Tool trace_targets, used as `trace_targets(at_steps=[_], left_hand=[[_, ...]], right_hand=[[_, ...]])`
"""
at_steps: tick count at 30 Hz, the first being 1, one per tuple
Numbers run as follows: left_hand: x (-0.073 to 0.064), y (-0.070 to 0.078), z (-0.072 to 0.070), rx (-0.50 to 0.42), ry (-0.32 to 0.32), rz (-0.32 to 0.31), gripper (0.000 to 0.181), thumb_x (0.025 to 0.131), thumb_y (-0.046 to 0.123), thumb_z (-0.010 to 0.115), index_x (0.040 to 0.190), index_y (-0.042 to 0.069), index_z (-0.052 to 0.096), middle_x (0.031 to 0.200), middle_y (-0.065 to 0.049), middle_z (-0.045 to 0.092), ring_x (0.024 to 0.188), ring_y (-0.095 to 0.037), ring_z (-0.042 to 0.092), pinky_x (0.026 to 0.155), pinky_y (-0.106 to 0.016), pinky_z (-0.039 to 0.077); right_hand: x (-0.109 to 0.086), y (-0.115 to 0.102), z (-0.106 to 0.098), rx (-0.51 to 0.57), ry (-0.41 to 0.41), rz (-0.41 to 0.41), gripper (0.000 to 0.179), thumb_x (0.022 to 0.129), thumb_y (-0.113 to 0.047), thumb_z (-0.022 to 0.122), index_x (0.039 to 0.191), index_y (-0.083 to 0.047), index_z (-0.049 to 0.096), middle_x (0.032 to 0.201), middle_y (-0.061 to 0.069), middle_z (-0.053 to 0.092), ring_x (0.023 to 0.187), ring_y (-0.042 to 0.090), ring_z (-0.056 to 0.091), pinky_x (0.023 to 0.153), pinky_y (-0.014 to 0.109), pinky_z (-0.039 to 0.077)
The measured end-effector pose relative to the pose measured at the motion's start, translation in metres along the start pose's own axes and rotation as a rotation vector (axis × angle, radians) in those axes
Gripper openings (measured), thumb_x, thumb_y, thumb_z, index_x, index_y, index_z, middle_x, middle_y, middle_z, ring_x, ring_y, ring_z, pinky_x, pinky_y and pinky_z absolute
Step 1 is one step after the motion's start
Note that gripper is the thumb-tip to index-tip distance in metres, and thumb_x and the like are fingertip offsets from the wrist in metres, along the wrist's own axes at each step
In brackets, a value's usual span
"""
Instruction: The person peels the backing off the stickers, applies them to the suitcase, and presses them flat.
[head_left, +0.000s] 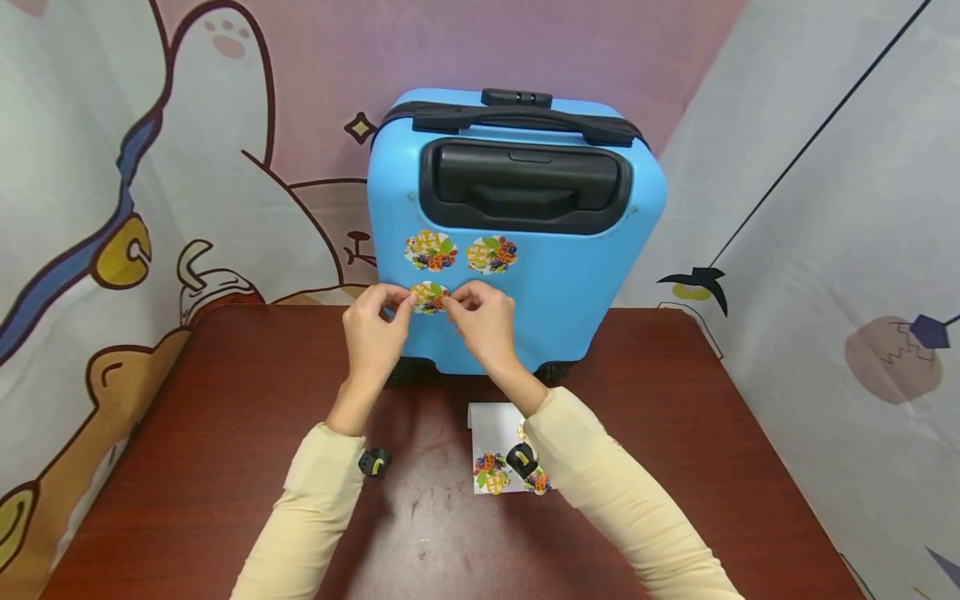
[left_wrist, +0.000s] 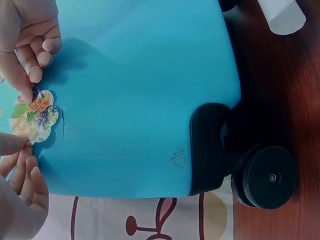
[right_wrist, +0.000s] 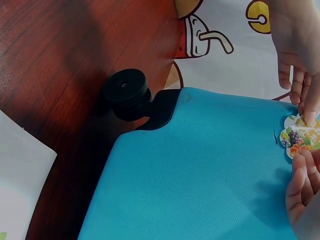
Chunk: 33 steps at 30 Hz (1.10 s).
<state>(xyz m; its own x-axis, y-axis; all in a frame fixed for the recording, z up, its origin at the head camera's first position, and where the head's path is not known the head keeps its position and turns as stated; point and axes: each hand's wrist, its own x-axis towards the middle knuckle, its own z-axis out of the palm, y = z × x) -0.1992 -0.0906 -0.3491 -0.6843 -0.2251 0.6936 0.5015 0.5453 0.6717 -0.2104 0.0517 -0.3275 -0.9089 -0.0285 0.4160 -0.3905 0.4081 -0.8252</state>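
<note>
A blue suitcase stands upright on the table, its black handle recess facing me. Two round fruit stickers, an upper left sticker and an upper right sticker, are on its front. Below the left one, a third fruit sticker lies at the suitcase surface between my hands. My left hand pinches its left edge between thumb and forefinger. On the opposite edge my right hand pinches likewise. Both wrist views show the scalloped sticker with fingertips at two opposite sides.
A white sticker sheet with more fruit stickers lies on the brown table before the suitcase, partly under my right forearm. Black suitcase wheels rest at the base. A cartoon-printed cloth hangs behind and at both sides.
</note>
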Motion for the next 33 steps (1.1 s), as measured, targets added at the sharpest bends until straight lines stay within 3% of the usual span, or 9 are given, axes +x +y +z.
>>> trace_targets(at_steps=[8, 33], left_hand=[[-0.0004, -0.0008, 0.002, 0.033, 0.015, 0.007, 0.012, 0.079, 0.009, 0.071, 0.077, -0.002, 0.065, 0.07, -0.012, 0.06, 0.064, -0.023, 0.056, 0.053, -0.03, 0.041], [0.0002, -0.0067, -0.0022, 0.043, 0.03, 0.04, 0.014, 0.077, 0.009, 0.073, 0.074, -0.001, 0.064, 0.068, -0.012, 0.059, 0.061, -0.023, 0.055, 0.055, -0.032, 0.042]], right_hand=[[-0.0001, -0.0007, 0.0013, -0.102, 0.065, -0.098, 0.015, 0.081, -0.011, 0.068, 0.07, -0.002, 0.066, 0.058, 0.006, 0.062, 0.05, 0.015, 0.055, 0.047, 0.026, 0.044], [-0.001, -0.0008, 0.002, -0.154, 0.093, -0.124, 0.017, 0.081, -0.012, 0.069, 0.068, -0.003, 0.065, 0.058, 0.006, 0.06, 0.052, 0.017, 0.055, 0.049, 0.027, 0.042]])
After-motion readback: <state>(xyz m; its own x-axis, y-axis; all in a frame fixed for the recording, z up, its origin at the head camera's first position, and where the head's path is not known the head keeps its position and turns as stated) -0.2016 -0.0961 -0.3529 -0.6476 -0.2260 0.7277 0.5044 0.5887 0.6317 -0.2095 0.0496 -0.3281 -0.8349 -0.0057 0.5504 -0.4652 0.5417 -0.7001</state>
